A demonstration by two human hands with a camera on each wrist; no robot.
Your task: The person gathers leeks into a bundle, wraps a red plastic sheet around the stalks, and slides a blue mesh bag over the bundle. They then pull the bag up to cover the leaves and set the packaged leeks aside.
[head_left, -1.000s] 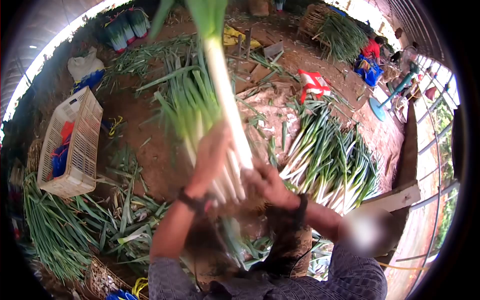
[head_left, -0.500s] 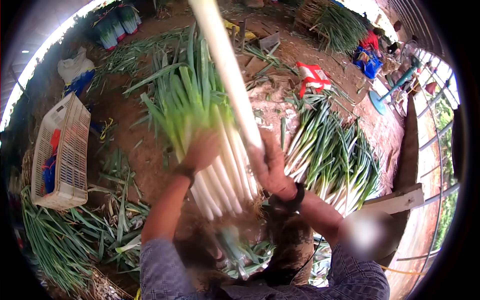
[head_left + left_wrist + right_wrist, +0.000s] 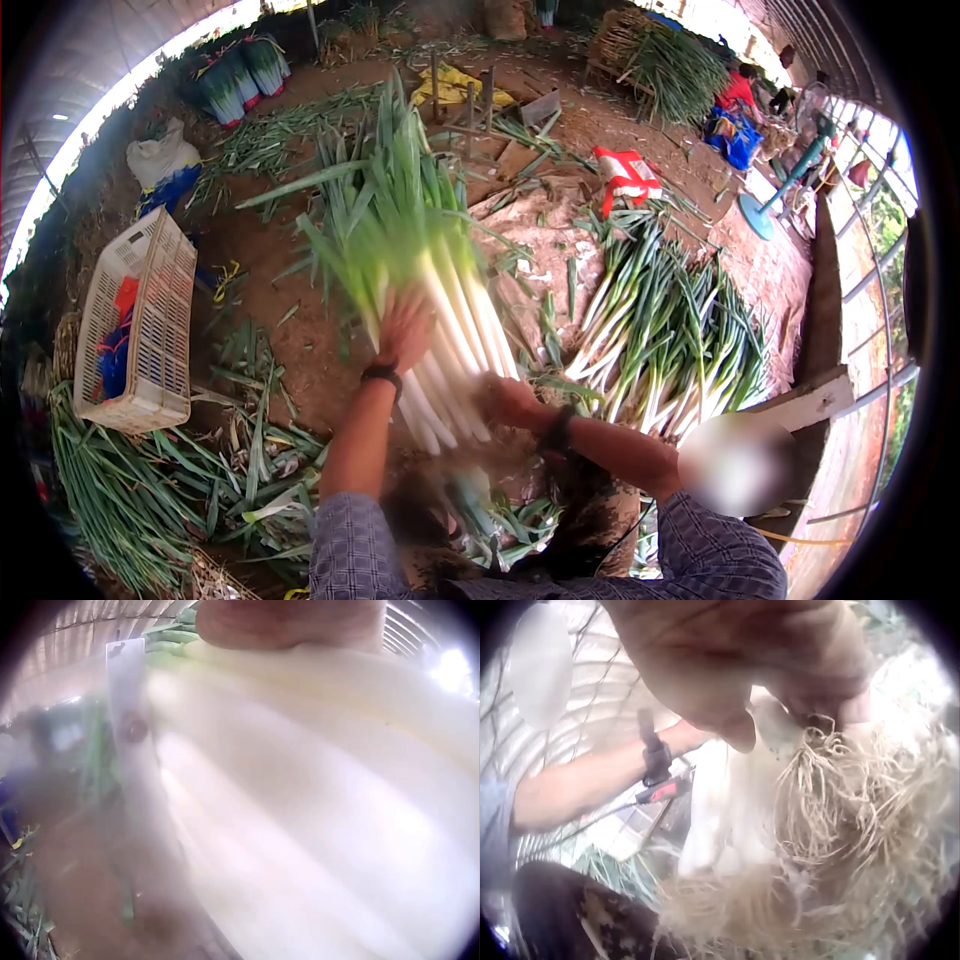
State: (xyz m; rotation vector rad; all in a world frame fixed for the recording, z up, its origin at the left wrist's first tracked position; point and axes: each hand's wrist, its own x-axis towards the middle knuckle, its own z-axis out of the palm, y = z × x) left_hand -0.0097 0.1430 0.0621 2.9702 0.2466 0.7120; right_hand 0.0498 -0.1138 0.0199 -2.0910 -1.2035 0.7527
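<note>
A bunch of leeks leans in front of the person, white shafts toward the body and green leaves pointing away. The left hand rests on the left side of the bunch, its fingers laid along the shafts; the left wrist view shows white shafts close up beneath it. Down at the root ends, the right hand holds a leek at its base, thumb and fingers on either side in the right wrist view. Tangled pale roots hang just below those fingers.
More leeks lie in a pile at the right. A white plastic crate stands at the left, with leaf heaps below it. Farther off are a red-and-white packet, wooden stakes and a person in red.
A single leek held up in the right hand has come down onto the bunch. The right hand moved lower, to the root ends, while the left stayed on the shafts.
</note>
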